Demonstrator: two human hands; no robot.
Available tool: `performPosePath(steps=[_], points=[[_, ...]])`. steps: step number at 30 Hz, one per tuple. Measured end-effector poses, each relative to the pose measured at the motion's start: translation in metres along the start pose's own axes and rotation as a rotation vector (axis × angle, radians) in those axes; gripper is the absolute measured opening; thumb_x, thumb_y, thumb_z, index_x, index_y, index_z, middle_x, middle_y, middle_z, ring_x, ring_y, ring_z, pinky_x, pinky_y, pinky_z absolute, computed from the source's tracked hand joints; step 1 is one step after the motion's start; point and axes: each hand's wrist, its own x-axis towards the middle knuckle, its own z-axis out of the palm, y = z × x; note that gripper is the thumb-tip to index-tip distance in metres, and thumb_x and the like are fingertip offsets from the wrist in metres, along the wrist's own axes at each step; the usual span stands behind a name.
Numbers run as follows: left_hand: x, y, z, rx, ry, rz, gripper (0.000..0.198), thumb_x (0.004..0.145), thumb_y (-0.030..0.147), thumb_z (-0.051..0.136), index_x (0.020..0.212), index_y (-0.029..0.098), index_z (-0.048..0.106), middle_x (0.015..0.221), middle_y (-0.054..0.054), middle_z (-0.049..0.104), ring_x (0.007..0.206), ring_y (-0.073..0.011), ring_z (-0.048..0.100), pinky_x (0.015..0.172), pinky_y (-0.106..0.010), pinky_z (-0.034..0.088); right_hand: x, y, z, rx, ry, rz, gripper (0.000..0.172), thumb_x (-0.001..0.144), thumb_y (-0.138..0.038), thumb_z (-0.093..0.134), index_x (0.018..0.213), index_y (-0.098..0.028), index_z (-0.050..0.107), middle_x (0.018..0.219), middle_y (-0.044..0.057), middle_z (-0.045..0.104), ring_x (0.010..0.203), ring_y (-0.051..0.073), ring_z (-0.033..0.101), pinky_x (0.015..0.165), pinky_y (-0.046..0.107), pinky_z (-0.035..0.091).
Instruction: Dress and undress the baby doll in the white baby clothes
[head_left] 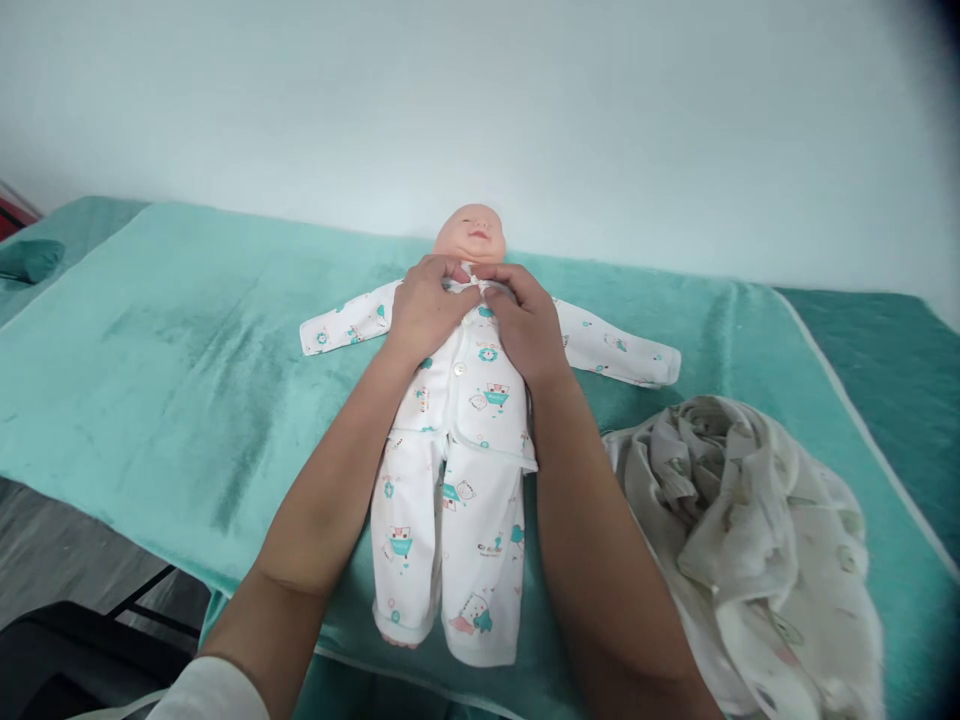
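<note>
A baby doll [470, 233] lies on its back on a teal blanket [187, 350], head toward the wall. It wears a white printed shirt and trousers [457, 480] with teal cartoon figures. My left hand [424, 308] and my right hand [529, 320] rest side by side on the doll's upper chest. Their fingers are curled and pinch the shirt's collar just under the chin. The shirt's sleeves stretch out flat to both sides.
A crumpled cream printed cloth [750, 530] lies to the right of the doll. A darker teal cover [885, 370] shows at the far right. A plain white wall stands behind. Dark floor and a black object [67, 650] lie below the blanket's left edge.
</note>
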Motion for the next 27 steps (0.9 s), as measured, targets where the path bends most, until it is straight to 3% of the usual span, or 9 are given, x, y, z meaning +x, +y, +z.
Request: performPosePath(steps=[8,13,15,21,27], points=[[-0.0001,-0.0058,-0.0016,-0.035,0.000,0.042,0.009,0.082,0.015,0.067,0.085,0.023,0.067,0.123,-0.006,0.073,0.122,-0.0241,0.066,0.114,-0.044,0.046,-0.0013,0.0026,0.0015,0.040,0.010,-0.005,0.020,0.088,-0.019,0.058,0.102,-0.028,0.069,0.122,0.000,0.076,0.122,0.022,0.065,0.113,0.046,0.045],[-0.0011,-0.0042,-0.0028,-0.097,-0.006,0.046,0.014,0.093,0.032,0.065,0.083,0.022,0.069,0.122,-0.007,0.074,0.120,-0.0218,0.067,0.111,-0.040,0.049,-0.0013,0.0021,0.0019,0.069,0.024,0.002,0.015,0.088,-0.020,0.059,0.096,-0.029,0.068,0.115,-0.001,0.078,0.115,0.021,0.068,0.109,0.044,0.048],[-0.0008,-0.0026,-0.0028,-0.080,-0.010,0.029,0.016,0.091,0.034,0.069,0.081,0.022,0.069,0.124,-0.008,0.074,0.121,-0.0233,0.067,0.112,-0.043,0.048,-0.0014,0.0015,0.0022,0.078,0.030,-0.012,0.013,0.088,-0.020,0.059,0.093,-0.028,0.068,0.111,-0.001,0.078,0.113,0.021,0.069,0.108,0.044,0.050],[0.0008,-0.0011,-0.0031,-0.048,-0.021,0.001,0.004,0.081,0.019,0.071,0.081,0.023,0.071,0.129,-0.007,0.072,0.123,-0.0244,0.067,0.114,-0.046,0.047,-0.0013,0.0008,0.0034,0.058,0.041,-0.040,0.012,0.087,-0.019,0.058,0.088,-0.027,0.067,0.109,0.000,0.078,0.112,0.021,0.070,0.106,0.043,0.050],[0.0001,-0.0010,-0.0042,-0.055,-0.039,0.015,0.009,0.079,0.015,0.069,0.084,0.023,0.070,0.130,-0.007,0.071,0.125,-0.0257,0.066,0.116,-0.046,0.046,0.0007,0.0041,0.0041,-0.009,0.034,-0.002,0.024,0.084,-0.017,0.055,0.101,-0.029,0.065,0.116,0.000,0.073,0.118,0.024,0.064,0.110,0.046,0.047]])
